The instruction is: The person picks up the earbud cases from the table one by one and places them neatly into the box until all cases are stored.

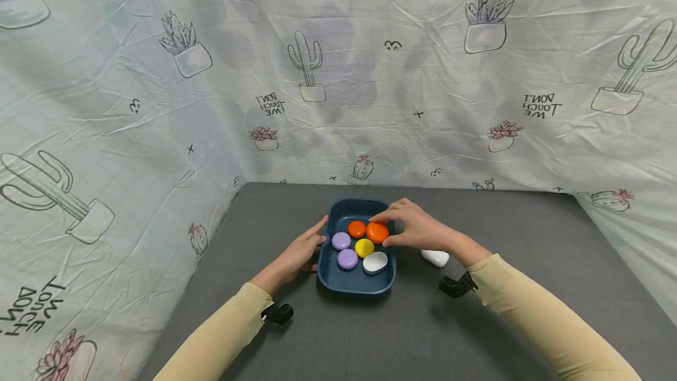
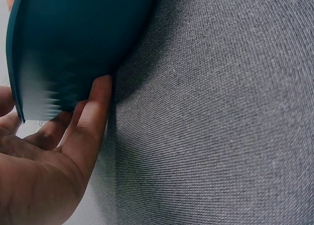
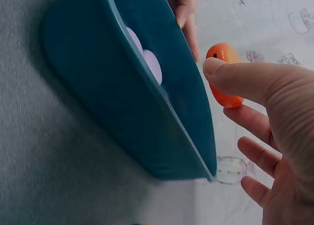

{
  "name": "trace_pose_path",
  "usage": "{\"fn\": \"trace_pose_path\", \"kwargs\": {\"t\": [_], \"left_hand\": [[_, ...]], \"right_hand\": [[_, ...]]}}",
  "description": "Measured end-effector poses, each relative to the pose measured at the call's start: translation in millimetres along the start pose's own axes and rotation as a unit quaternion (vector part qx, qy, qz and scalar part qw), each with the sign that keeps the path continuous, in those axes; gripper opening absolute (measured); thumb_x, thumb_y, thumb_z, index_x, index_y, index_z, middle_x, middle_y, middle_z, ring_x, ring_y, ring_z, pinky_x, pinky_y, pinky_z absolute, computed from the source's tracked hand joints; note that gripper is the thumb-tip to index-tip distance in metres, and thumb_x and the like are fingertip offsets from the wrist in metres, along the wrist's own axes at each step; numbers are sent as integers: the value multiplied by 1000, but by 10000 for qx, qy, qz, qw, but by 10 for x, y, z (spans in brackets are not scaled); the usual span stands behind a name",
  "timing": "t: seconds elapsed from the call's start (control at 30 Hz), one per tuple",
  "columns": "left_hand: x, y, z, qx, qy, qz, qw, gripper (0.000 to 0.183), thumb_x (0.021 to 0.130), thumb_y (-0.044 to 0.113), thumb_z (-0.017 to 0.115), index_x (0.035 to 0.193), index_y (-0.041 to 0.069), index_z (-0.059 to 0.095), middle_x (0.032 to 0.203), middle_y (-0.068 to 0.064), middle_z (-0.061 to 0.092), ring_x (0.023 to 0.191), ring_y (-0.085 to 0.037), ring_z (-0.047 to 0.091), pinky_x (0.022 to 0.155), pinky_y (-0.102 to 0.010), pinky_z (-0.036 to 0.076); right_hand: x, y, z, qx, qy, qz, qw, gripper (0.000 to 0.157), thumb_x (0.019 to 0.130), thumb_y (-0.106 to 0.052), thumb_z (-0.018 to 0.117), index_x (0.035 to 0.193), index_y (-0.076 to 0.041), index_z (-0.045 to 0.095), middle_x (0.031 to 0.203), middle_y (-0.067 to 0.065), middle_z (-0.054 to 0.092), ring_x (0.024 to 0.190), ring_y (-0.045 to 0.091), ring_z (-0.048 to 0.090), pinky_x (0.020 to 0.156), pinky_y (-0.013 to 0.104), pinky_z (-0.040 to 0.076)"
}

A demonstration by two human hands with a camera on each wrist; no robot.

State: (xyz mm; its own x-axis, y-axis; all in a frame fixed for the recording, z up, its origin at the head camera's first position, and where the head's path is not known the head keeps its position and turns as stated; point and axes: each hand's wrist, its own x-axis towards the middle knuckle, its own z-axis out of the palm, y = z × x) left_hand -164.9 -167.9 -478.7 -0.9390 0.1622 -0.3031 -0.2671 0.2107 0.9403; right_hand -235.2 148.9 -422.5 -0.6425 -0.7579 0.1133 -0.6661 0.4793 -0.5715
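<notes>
My right hand (image 1: pixel 420 227) pinches a smooth orange pebble (image 3: pixel 226 78) between thumb and fingers, held above the right side of a dark blue tray (image 1: pixel 357 288). The fingers of my left hand (image 1: pixel 299 254) lie against the tray's outer left wall; in the left wrist view they extend along the tray's side (image 2: pixel 73 53). Inside the tray sit another orange pebble (image 1: pixel 357 229), a yellow pebble (image 1: pixel 364 248), a white pebble (image 1: pixel 375 263) and two purple pebbles, one upper (image 1: pixel 341 241) and one lower (image 1: pixel 347 259).
A white pebble (image 1: pixel 435 258) lies on the grey table (image 1: pixel 338 334), right of the tray and partly under my right wrist. Behind the table hangs a white curtain (image 1: pixel 359 75) printed with cacti. Each wrist wears a black strap (image 1: pixel 458 285).
</notes>
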Motion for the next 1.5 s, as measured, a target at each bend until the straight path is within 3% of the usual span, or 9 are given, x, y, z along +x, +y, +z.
{"fn": "trace_pose_path", "kwargs": {"t": [0.53,1.07,1.27,1.5], "left_hand": [[-26,-42,-56,44,-123,75,9999,61,106,28,45,161,45,26,167,-11,25,131,-35,54,75,-42,56],[-50,-54,-71,81,-152,82,9998,60,106,28,45,161,45,27,168,-8,22,135,-37,50,79,-44,57],[-32,-54,-58,18,-120,69,9999,60,106,27,45,160,46,28,167,-10,24,135,-37,50,78,-43,57],[-13,-37,-42,77,-44,3,10000,60,105,28,46,160,46,28,167,-10,25,133,-36,52,74,-41,56]], "right_hand": [[201,-256,276,-333,-504,-373,9975,49,86,-29,83,133,-24,71,123,-2,65,120,26,44,93,48,40],[274,-390,490,-929,-1254,-626,9858,48,84,-30,84,131,-31,72,133,-5,64,122,23,42,101,48,35],[242,-370,446,-685,-1165,-413,9900,47,88,-25,78,135,-29,70,136,-5,62,127,23,40,103,50,34],[174,-281,324,-454,-760,-195,9959,47,88,-28,82,134,-28,71,132,-4,63,127,25,39,101,53,36]]}}
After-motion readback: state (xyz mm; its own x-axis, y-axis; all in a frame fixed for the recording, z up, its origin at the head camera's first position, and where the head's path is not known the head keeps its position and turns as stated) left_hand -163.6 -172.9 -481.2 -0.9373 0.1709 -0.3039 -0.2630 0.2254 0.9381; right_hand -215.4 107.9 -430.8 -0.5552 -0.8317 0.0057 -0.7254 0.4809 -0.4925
